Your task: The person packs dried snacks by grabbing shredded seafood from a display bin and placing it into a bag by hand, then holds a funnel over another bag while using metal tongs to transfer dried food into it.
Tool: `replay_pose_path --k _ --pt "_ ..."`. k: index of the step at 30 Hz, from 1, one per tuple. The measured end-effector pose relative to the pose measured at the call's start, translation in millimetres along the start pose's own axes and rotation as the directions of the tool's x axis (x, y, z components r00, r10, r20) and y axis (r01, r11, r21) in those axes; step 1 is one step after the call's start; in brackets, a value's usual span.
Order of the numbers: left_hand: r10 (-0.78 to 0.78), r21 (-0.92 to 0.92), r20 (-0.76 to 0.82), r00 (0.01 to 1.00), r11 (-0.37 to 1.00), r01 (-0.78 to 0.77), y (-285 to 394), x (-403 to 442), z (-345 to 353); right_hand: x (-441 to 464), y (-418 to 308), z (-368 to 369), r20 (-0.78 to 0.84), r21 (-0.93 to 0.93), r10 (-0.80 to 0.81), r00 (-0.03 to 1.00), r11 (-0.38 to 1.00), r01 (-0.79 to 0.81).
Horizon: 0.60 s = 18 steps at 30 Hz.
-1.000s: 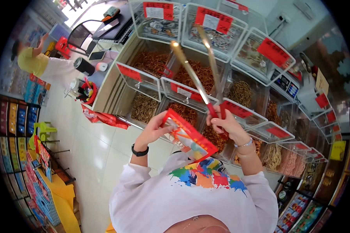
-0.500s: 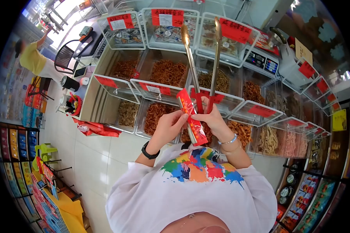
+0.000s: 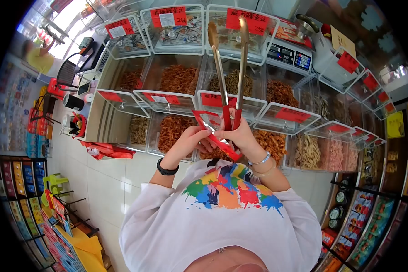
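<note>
My left hand (image 3: 191,141), a black band on its wrist, pinches the left side of a red and clear bag (image 3: 208,119) in front of my chest. Metal tongs (image 3: 221,72) with red handles point upward from my right hand (image 3: 241,136), their jaws apart. The right fingers also press on the bag's right side. Silvery lining shows where the thumbs meet at the bag. Beyond my hands are clear bins of dried shredded food (image 3: 178,80), with red-labelled lids.
A scale (image 3: 289,56) stands behind the bins at the right. At the left are a black cup (image 3: 73,102), a red basket (image 3: 80,125) and a black chair (image 3: 67,72). A person in yellow (image 3: 40,60) is far left. Packed shelves (image 3: 356,222) stand at the right.
The bag was spread flat, then narrowed on edge, and now tilts with its silvery inside showing. Both hands have come together at it. The tongs have swung upright, and the view has shifted rightward.
</note>
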<state>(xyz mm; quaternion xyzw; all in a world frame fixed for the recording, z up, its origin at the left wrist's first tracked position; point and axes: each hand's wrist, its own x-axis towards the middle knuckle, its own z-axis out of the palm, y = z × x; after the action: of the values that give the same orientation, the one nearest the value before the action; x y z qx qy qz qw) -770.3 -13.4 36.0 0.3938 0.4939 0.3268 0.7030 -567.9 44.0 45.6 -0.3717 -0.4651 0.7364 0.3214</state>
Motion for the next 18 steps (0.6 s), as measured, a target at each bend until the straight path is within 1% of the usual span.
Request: replay_pose_path --k 1,3,4,6,7,8,9,10,11,12,13,14,15,16,17,18 --pt "-0.007 -0.005 -0.003 1.0 1.0 0.007 1.3 0.6 3.1 0.2 3.3 -4.7 -0.004 0.003 0.002 1.0 1.0 -0.002" --pt "-0.019 -0.01 -0.004 1.0 1.0 0.019 3.8 1.8 9.6 1.2 10.4 -12.1 0.004 -0.027 -0.071 0.997 0.997 0.071" --pt "-0.026 -0.037 -0.01 1.0 0.999 0.025 5.3 3.1 13.7 -1.0 10.1 -13.0 0.0 -0.025 -0.069 0.998 0.997 0.069" --pt "-0.036 -0.067 -0.013 0.999 0.997 0.035 1.2 9.4 18.5 -5.9 7.5 -10.0 -0.008 -0.127 -0.18 0.984 0.976 0.178" --pt "-0.028 -0.013 -0.019 0.999 1.0 0.028 -6.9 16.2 17.9 -4.3 14.5 -12.1 -0.01 -0.233 -0.229 0.973 0.947 0.22" --pt "-0.02 0.041 -0.026 0.999 0.999 0.021 -13.8 22.1 18.0 -6.1 14.8 -11.0 -0.012 -0.232 -0.226 0.974 0.948 0.217" --pt "-0.023 0.039 -0.024 0.999 0.999 0.024 -18.0 27.3 20.1 -8.4 14.3 -8.7 -0.031 -0.447 -0.258 0.966 0.868 0.218" --pt "0.017 0.145 -0.063 0.998 0.989 -0.008 -21.1 32.9 23.2 -9.2 14.1 -7.2 -0.04 -0.639 -0.294 0.955 0.743 0.202" --pt "0.061 0.251 -0.097 0.993 0.967 -0.035 -22.9 36.9 26.2 -7.7 17.1 -7.4 -0.02 -0.685 -0.372 0.928 0.681 0.259" --pt "0.059 0.25 -0.097 0.994 0.968 -0.033 -23.8 39.1 29.2 -7.9 17.7 -6.3 -0.021 -0.685 -0.37 0.929 0.682 0.257" --pt "0.201 0.444 -0.147 0.968 0.888 -0.117 -24.7 40.8 32.4 -8.6 18.1 -5.2 -0.009 -0.739 -0.388 0.922 0.623 0.256" --pt "0.346 0.624 -0.165 0.924 0.762 -0.174 -25.3 42.2 34.3 -8.4 18.1 -5.4 0.004 -0.789 -0.405 0.914 0.56 0.252" --pt "0.344 0.623 -0.164 0.924 0.763 -0.174 -25.4 43.1 35.2 -6.8 17.5 -6.7 -0.015 -0.77 -0.364 0.931 0.598 0.221" --pt "0.333 0.684 -0.179 0.926 0.718 -0.126 -25.2 43.6 36.1 -5.4 20.6 -9.9 -0.017 -0.771 -0.363 0.932 0.598 0.219" --pt "0.323 0.74 -0.196 0.926 0.668 -0.076 -24.5 44.0 36.5 -3.7 26.8 -14.5 -0.046 -0.74 -0.347 0.937 0.642 0.201" --pt "0.321 0.739 -0.196 0.927 0.67 -0.076 -21.5 42.6 36.4 -3.0 29.3 -18.4 -0.074 -0.707 -0.33 0.941 0.683 0.183"
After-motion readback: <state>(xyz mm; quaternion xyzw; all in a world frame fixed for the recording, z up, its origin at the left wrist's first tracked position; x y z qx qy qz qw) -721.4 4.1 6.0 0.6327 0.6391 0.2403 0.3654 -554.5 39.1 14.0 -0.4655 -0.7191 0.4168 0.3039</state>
